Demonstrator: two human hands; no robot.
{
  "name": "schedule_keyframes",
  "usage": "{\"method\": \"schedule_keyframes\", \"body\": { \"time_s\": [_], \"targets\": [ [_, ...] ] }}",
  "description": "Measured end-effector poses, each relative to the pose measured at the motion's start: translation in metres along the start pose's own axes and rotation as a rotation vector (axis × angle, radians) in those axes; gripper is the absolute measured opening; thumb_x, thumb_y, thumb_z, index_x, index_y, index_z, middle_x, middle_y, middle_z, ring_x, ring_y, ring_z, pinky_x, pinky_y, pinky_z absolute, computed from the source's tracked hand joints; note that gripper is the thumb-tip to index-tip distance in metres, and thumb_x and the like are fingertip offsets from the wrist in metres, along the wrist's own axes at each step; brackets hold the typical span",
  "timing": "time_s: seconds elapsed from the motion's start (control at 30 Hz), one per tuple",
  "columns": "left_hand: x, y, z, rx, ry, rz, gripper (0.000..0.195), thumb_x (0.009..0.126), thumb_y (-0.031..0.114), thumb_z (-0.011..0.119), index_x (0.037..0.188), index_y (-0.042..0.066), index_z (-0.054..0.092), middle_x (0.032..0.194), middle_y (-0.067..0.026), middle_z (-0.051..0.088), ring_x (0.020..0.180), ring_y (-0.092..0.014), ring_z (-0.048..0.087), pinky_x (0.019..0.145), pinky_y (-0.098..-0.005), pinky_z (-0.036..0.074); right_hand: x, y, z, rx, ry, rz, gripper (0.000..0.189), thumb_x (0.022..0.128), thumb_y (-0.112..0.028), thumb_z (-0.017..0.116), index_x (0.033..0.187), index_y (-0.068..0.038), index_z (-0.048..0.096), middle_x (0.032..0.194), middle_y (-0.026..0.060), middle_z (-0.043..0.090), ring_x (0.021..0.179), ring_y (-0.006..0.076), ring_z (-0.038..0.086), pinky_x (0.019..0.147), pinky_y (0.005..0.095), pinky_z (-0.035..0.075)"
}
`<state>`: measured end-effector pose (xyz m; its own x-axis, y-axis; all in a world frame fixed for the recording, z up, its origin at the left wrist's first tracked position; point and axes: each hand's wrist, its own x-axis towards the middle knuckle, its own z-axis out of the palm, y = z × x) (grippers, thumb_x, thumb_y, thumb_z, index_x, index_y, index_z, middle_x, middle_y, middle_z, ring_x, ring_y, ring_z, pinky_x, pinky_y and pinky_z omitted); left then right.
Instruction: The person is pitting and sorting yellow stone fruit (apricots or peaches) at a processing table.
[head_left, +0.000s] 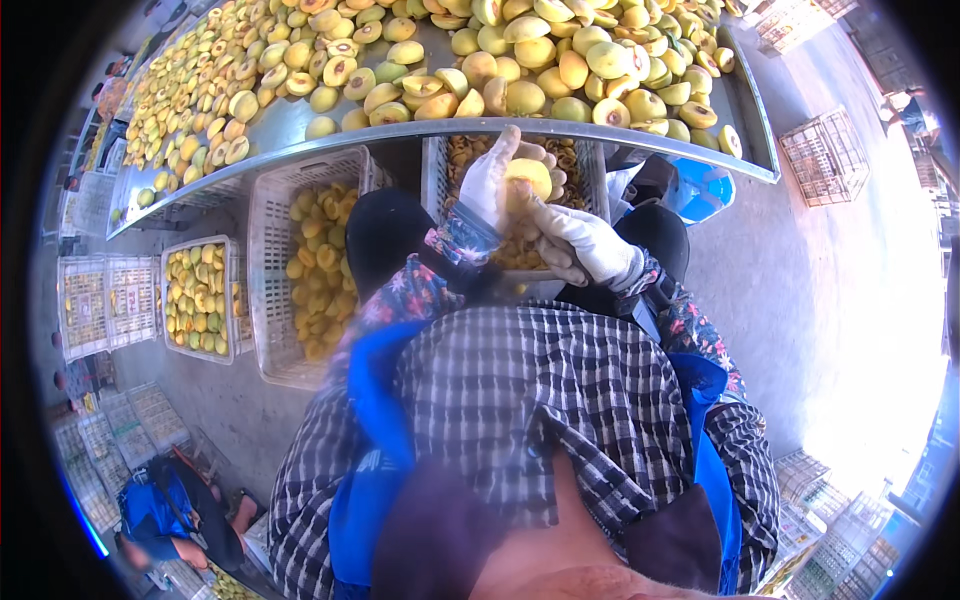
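Observation:
My left hand (491, 180), in a white glove, holds a yellow peach half (529, 178) with the thumb raised beside it. My right hand (581, 238), also gloved, has its fingertips at the lower edge of that fruit; whether they hold a small tool is hidden. Both hands are above a plastic crate (598, 176) of small orange-brown fruit pieces between my knees. Past them, a metal table (292, 124) bears a large heap of halved yellow-green peaches (525, 52).
Left of my leg stands a white crate (268, 262) with yellow fruit halves, and beyond it a smaller full crate (196, 296). A blue plastic bag (701, 187) is below the table's right part. An empty-looking crate (825, 157) stands farther right. Another person (180, 510) sits at lower left.

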<state>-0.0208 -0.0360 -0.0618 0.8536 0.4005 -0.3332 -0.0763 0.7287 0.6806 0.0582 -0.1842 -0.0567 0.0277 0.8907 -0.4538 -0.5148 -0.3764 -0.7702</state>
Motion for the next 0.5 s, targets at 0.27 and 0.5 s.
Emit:
{"method": "schedule_keyframes", "body": {
  "time_s": [0.27, 0.5],
  "targets": [
    [0.004, -0.009, 0.001, -0.247, 0.026, 0.02, 0.047, 0.09, 0.045, 0.057, 0.107, 0.002, 0.049, 0.099, -0.0161, 0.059, 0.088, -0.034, 0.063, 0.078, -0.0478, 0.055, -0.007, 0.002, 0.016, 0.742, -0.142, 0.067, 0.04, 0.096, -0.045, 0.045, 0.103, -0.006, 0.048, 0.054, -0.0022, 0.039, 0.033, 0.0076, 0.031, 0.031, 0.021, 0.025],
    [-0.002, 0.01, -0.017, -0.069, 0.094, 0.182, 0.039, 0.093, 0.04, 0.055, 0.098, 0.001, 0.059, 0.091, -0.0119, 0.063, 0.083, -0.026, 0.065, 0.071, -0.0371, 0.056, -0.014, 0.017, -0.035, 0.42, -0.187, -0.072, 0.036, 0.096, -0.042, 0.047, 0.101, -0.006, 0.048, 0.053, -0.0015, 0.042, 0.031, 0.0094, 0.034, 0.03, 0.0224, 0.026]
  ]
}}
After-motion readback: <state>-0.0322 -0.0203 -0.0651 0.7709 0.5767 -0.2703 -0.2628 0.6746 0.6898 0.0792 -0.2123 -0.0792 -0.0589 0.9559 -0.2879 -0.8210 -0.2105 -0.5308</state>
